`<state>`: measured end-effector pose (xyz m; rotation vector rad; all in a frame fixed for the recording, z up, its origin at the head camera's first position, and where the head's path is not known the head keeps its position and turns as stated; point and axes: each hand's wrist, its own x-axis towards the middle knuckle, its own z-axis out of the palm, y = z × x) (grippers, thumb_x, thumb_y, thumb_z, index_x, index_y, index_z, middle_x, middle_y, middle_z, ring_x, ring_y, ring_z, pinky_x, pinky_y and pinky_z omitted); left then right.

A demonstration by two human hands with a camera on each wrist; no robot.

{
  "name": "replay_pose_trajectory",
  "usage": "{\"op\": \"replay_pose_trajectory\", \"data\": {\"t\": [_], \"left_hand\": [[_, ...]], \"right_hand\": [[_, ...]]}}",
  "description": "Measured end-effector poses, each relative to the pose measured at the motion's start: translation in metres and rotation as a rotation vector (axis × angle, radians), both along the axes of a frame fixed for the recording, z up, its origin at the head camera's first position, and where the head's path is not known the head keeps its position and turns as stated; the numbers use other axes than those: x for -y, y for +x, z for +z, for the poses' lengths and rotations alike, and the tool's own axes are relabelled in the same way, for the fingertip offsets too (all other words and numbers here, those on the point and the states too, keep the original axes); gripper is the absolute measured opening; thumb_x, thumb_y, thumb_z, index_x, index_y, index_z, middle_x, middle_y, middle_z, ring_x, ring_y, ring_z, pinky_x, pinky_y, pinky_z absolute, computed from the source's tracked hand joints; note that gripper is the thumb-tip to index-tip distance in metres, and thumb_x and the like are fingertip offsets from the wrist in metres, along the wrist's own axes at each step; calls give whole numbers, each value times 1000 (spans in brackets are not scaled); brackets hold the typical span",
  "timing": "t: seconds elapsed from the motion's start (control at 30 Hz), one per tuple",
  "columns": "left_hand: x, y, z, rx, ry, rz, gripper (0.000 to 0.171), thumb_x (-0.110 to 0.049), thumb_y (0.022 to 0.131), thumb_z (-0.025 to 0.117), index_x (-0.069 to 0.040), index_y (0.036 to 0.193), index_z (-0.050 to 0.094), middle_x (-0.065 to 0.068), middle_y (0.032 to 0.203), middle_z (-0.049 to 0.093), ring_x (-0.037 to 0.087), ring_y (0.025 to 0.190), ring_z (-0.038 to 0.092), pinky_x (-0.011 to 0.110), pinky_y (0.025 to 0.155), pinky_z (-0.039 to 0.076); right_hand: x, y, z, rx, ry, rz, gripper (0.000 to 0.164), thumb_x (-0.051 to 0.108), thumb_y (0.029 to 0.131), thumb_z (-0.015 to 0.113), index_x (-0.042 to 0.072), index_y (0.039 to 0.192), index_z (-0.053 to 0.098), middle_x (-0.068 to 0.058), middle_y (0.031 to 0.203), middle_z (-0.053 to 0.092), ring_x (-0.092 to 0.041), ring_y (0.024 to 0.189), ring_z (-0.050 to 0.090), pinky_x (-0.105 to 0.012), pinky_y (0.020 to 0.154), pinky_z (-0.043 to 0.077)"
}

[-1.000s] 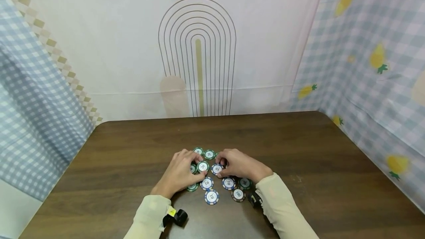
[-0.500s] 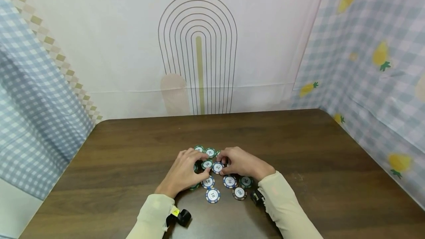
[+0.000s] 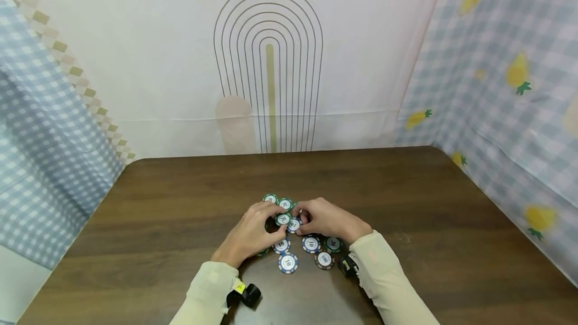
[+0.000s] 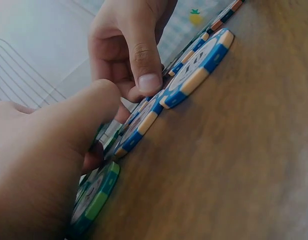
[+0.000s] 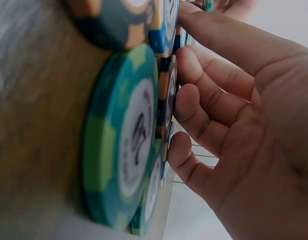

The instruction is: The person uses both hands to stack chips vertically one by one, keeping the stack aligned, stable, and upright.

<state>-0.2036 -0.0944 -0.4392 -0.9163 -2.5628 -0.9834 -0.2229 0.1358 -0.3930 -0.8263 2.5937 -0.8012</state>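
Observation:
My left hand [image 3: 253,229] holds a green poker chip [image 3: 283,219] by its edge, the thumb on the near side and the index finger on the far side. Touching or nearly touching it on the right is a blue poker chip [image 3: 294,225], pinched between thumb and forefinger of my right hand [image 3: 329,219]. Two more green chips lie just beyond the hands, one being this green chip [image 3: 285,204]. In the left wrist view, the left thumb [image 4: 89,112] covers part of the chips. The right wrist view shows the right hand's other fingers curving over neighbouring chips.
Closer to me on the brown table [image 3: 180,204] lie a blue chip [image 3: 288,263], another blue chip [image 3: 311,244], a black chip [image 3: 324,260] and a green chip [image 3: 333,244]. Several chips are partly hidden under the hands. Patterned cloths hang around the table.
My left hand has slid the green chip rightward and slightly away from me, closing the gap to the blue chip. The right hand has stayed nearly in place on the blue chip.

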Motion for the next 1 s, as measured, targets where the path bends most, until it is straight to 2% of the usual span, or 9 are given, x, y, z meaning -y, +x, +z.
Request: {"op": "replay_pose_trajectory", "data": {"t": [0.27, 0.4, 0.5, 0.67, 0.8, 1.0], "left_hand": [[1, 0, -2, 11, -28, -27, 33, -19, 90, 78, -7, 121, 77, 6, 121, 73, 25, 117, 66, 46, 102, 54], [0, 0, -1, -5, -35, -37, 33, -20, 91, 78, -7, 121, 77, 5, 121, 73, 23, 116, 66, 44, 100, 55], [1, -2, 0, -35, -36, -49, 32, -20, 90, 78, -7, 120, 77, 5, 120, 74, 22, 116, 67, 46, 106, 51], [3, -3, 0, -59, -14, -77, 29, -16, 90, 79, -6, 117, 78, 5, 116, 76, 22, 113, 68, 48, 106, 51], [0, -6, 1, -43, 8, -94, 27, -15, 91, 79, -7, 117, 77, 4, 114, 76, 20, 108, 67, 42, 95, 55], [-2, -3, 2, 9, 1, -108, 29, -15, 92, 79, -9, 121, 76, -1, 112, 76, 15, 101, 64, 39, 92, 54]], "right_hand": [[2, 0, -2, 4, -4, 3, 26, 16, 96, 80, 7, 119, 71, 6, 77, 61, -7, 67, 54, -28, 68, 48], [2, -1, -1, 19, -11, 1, 28, 16, 96, 80, 6, 121, 71, 6, 77, 62, -7, 66, 56, -29, 69, 49], [4, -2, 0, 10, -13, 12, 27, 15, 97, 79, 5, 121, 71, 6, 75, 63, -7, 64, 56, -28, 69, 49], [11, 0, 3, 3, -12, 41, 19, 13, 99, 76, 6, 115, 70, 5, 71, 58, -5, 59, 50, -25, 65, 46], [10, -1, 8, -9, 16, 27, 16, 11, 98, 75, 7, 113, 70, 5, 72, 58, -6, 60, 51, -24, 64, 45], [8, 1, 6, -30, 59, 12, 24, 13, 97, 78, 6, 118, 71, 7, 78, 63, -6, 66, 57, -25, 66, 49]]}}
